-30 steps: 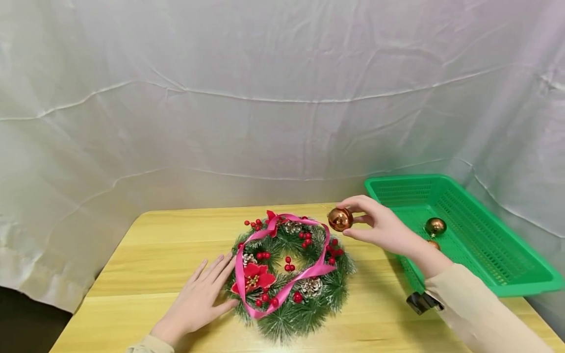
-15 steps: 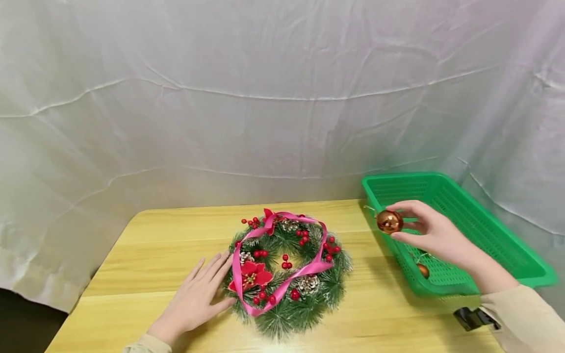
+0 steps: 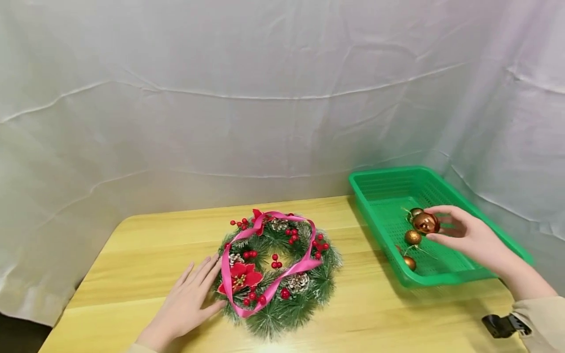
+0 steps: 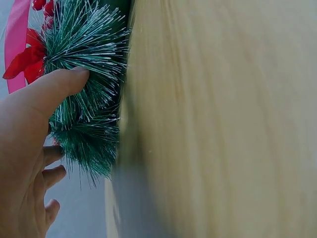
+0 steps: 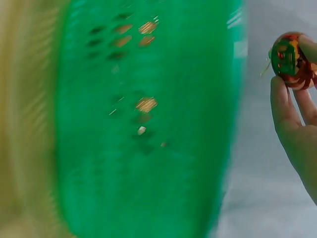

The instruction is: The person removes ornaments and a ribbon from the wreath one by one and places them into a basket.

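A shiny copper-coloured bauble (image 3: 426, 223) is pinched between the thumb and fingers of my right hand (image 3: 470, 238), above the green basket (image 3: 459, 278). The right wrist view shows the same bauble (image 5: 290, 59) with a thin string at its cap. On the table lies a green wreath (image 3: 295, 309) with red berries, pinecones, a red flower (image 3: 240, 278) and a loose loop of pink ribbon (image 3: 226, 269). My left hand (image 3: 185, 299) rests against the wreath's left side, fingers straight; in the left wrist view its thumb touches the green needles (image 4: 94, 54).
Several smaller bronze baubles, one of them a gold-brown bauble (image 3: 412, 237), lie in the basket. A pale cloth (image 3: 265, 122) hangs behind the wooden table (image 3: 145, 245). A black strap mount (image 3: 500, 326) sits on the right wrist.
My right hand has carried the copper bauble rightward from beside the wreath to over the basket. The left hand stays at the wreath. The head view has shifted slightly right.
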Available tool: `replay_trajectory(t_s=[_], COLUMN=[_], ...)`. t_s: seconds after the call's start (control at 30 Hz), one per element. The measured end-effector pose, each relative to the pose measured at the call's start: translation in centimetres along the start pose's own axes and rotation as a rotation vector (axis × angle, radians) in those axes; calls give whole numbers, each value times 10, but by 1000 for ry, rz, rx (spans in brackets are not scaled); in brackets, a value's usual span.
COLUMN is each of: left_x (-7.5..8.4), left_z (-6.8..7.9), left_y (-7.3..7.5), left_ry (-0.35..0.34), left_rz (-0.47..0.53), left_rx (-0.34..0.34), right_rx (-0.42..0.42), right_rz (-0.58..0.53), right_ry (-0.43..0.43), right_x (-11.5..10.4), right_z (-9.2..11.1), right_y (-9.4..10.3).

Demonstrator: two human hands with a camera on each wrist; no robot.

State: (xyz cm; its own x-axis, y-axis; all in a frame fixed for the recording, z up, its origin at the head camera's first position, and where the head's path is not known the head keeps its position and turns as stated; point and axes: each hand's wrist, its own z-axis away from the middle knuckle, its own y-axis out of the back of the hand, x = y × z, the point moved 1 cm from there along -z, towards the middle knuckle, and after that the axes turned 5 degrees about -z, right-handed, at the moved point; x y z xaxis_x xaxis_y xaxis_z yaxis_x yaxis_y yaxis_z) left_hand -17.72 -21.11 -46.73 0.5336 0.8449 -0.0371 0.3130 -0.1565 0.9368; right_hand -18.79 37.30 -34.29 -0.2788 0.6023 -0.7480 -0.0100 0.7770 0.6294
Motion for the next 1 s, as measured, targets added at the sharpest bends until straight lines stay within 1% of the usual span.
replay_trajectory(t_s=[0.17, 0.27, 0.37, 0.5, 0.63, 0.73, 0.87, 1.0], left_x=[-2, -3, -4, -3, -2, -2, -1, 0], left_z=[7, 10, 11, 10, 9, 8, 5, 3], left_y=[2, 3, 3, 3, 3, 2, 2, 1], left_ry=[19, 28, 37, 43, 41, 37, 35, 28], left_rz=[-2, 2, 2, 5, 9, 10, 12, 15], left_rx=[-5, -4, -7, -13, -16, -17, -23, -24], right_rx=[-16, -10, -2, 28, 27, -11, -91, -156], right_rz=[-51, -55, -31, 14, 43, 72, 124, 107], right_ry=[-62, -55, -40, -67, -61, -57, -109, -134], right_x=[27, 38, 48, 60, 74, 81, 86, 90], right_z=[3, 3, 3, 3, 3, 4, 4, 7], right_y=[2, 5, 12, 24, 36, 43, 48, 51])
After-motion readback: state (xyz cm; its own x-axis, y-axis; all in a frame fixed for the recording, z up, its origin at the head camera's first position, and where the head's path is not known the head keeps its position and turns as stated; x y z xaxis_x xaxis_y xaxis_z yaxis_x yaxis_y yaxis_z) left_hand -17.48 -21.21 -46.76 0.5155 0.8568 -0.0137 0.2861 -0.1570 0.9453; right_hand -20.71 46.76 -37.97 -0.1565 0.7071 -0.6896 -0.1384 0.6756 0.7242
